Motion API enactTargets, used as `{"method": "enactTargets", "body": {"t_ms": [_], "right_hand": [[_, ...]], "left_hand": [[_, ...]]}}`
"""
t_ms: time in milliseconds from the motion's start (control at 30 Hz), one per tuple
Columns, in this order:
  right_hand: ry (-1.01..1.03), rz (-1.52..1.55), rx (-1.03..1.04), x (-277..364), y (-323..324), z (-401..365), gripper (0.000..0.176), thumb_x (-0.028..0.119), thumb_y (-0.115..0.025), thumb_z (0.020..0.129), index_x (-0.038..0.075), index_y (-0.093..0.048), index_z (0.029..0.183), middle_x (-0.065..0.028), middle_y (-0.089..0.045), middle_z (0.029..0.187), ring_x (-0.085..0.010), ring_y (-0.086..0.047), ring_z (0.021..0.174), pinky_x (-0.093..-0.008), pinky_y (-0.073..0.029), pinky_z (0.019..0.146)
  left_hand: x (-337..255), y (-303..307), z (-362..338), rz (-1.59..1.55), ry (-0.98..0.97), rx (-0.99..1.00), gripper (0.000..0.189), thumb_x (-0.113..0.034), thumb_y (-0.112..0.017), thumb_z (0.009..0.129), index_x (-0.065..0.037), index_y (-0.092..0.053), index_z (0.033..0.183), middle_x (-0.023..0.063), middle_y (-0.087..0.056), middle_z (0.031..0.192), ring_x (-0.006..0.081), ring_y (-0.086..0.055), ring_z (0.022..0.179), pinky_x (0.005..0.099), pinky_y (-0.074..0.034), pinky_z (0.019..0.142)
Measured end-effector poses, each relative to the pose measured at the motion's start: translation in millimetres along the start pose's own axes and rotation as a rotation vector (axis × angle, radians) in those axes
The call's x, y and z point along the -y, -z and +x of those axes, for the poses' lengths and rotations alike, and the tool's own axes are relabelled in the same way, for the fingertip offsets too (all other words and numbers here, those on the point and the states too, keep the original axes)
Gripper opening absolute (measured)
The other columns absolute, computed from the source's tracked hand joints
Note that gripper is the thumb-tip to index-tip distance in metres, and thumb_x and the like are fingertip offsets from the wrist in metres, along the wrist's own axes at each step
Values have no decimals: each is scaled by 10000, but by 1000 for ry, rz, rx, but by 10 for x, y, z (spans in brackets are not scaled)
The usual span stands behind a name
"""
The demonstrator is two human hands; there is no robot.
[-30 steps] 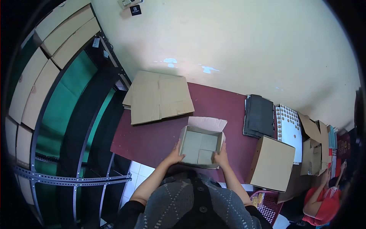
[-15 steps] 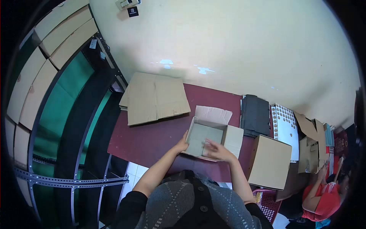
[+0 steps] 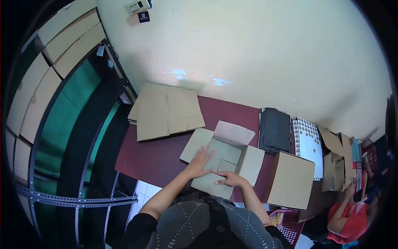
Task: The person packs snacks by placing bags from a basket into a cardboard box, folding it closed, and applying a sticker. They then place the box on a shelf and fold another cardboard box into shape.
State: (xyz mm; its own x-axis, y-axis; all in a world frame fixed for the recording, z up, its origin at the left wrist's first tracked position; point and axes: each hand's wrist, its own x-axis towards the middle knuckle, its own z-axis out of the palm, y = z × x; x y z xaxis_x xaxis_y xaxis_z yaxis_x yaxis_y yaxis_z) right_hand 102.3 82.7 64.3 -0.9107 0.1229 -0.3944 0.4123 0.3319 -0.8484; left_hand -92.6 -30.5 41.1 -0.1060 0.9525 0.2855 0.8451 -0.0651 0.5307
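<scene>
An open cardboard box [image 3: 227,150] sits on the dark red table in front of me, its flaps folded outward on all sides. My left hand [image 3: 200,162] is over the box's near left corner, fingers spread and a little smeared by motion. At the near rim, my right hand [image 3: 229,178] grips the box where the wall meets the near flap [image 3: 212,185], with its thumb on the outer side. Inside, the grey-brown bottom of the box shows.
Flattened cardboard [image 3: 168,112] is stacked at the back left. To the right are black folded sheets [image 3: 275,129], a closed box [image 3: 291,179], a white sheet with brown dots [image 3: 307,145] and another open box [image 3: 333,171]. A co-worker in a red top [image 3: 348,222] sits far right. Metal shelving [image 3: 78,202] stands left.
The left and near flaps now lie folded outward. My left hand has moved from the box's left side to over its near left corner; my right hand has come down to the near rim.
</scene>
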Motion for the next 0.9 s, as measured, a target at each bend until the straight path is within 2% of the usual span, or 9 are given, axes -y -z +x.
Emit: {"method": "enactTargets", "body": {"t_ms": [33,100,333,433,533,667,700,833,900], "right_hand": [[-4,6,1,-59,-18,16,612,308,-707,781,116,-478,1315,-136,-569,1230,-216,-538,1097,-302,-392,956],[91,186,-17,-174,-51,75,594,245,-721,773,103,-491,1302,-144,-566,1232,-206,-536,1097,-301,-390,959],[50,65,-157,-170,-105,174,473,172,-693,750,83,-577,1200,-149,-633,1103,-238,-605,997,-336,-451,883],[-102,-420,-337,-122,-196,191,337,240,-600,764,103,-648,1068,-168,-645,984,-340,-614,880,-385,-486,792],[-96,-347,-213,-167,-194,154,333,257,-611,772,98,-653,1061,-166,-653,955,-331,-622,874,-382,-487,785],[-39,16,-267,25,-72,112,320,239,-645,788,53,-653,1048,-164,-665,882,-319,-637,841,-392,-499,775],[41,-15,-362,69,-6,153,354,225,-668,782,40,-632,1082,-180,-630,1022,-329,-602,958,-395,-471,858],[191,-686,-817,283,278,397,634,253,-699,742,118,-446,1307,-151,-331,1411,-343,-295,1305,-482,-280,1043],[83,-863,-787,133,402,605,699,231,-703,721,149,-390,1341,-143,-301,1420,-337,-267,1319,-544,-226,1059]], "left_hand": [[-97,109,-10,-3,1,6,757,-377,-670,765,-159,-330,1404,232,-381,1367,344,-371,1282,558,-139,1082],[-229,321,-3,-51,49,646,697,-481,-726,667,-155,-543,1255,167,-607,1118,292,-551,1092,532,-117,1098],[90,-65,-68,-37,-11,399,427,-371,-730,670,-170,-661,1040,45,-665,873,228,-613,935,529,-145,1092],[116,-186,-134,32,-7,269,141,-210,-672,735,-156,-665,865,43,-656,822,226,-620,879,523,-191,1078],[46,-221,-190,119,-14,399,146,-186,-669,724,-155,-661,867,57,-651,806,237,-623,849,522,-179,1082],[-212,-199,-371,-24,-15,499,197,-203,-687,696,-107,-620,854,106,-631,820,290,-626,797,442,-469,822],[-221,-165,-372,11,-109,494,250,-241,-691,712,-98,-587,889,118,-611,846,309,-622,795,440,-491,675],[-191,-175,-351,48,-107,507,278,-293,-667,730,-110,-570,915,107,-586,843,316,-617,776,442,-492,672],[-185,-202,-330,101,-114,544,260,-299,-646,754,-107,-561,908,105,-574,834,311,-618,772,430,-494,658]]}}
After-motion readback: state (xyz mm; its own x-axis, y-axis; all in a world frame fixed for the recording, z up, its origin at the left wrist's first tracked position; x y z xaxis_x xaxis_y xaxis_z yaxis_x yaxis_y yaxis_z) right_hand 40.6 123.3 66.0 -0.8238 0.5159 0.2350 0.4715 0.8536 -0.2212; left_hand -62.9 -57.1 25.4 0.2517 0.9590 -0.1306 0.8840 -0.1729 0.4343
